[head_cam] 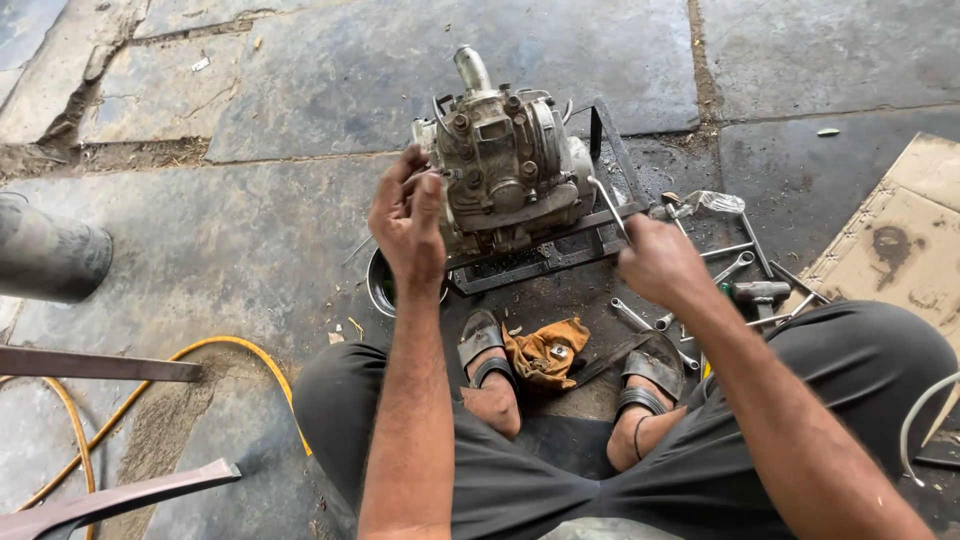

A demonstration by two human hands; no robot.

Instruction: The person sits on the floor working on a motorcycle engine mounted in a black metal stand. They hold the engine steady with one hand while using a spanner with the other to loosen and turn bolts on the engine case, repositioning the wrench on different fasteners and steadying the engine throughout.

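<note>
A grey, grimy small engine [505, 170] stands on a black metal stand [560, 250] on the stone floor in front of me. My left hand [408, 215] is raised at the engine's left side, fingertips pinched together on a small part that I cannot make out. My right hand [655, 260] grips a thin metal tool [608, 205] whose tip points up at the engine's right side. My sandalled feet [490, 355] rest just below the stand, with an orange rag [545, 350] between them.
Several wrenches and a hammer [745, 285] lie on the floor at right, by a sheet of cardboard [900, 240]. A small metal bowl [382, 285] sits under my left hand. A yellow hose [200, 350], a grey pipe [50, 255] and metal bars lie at left.
</note>
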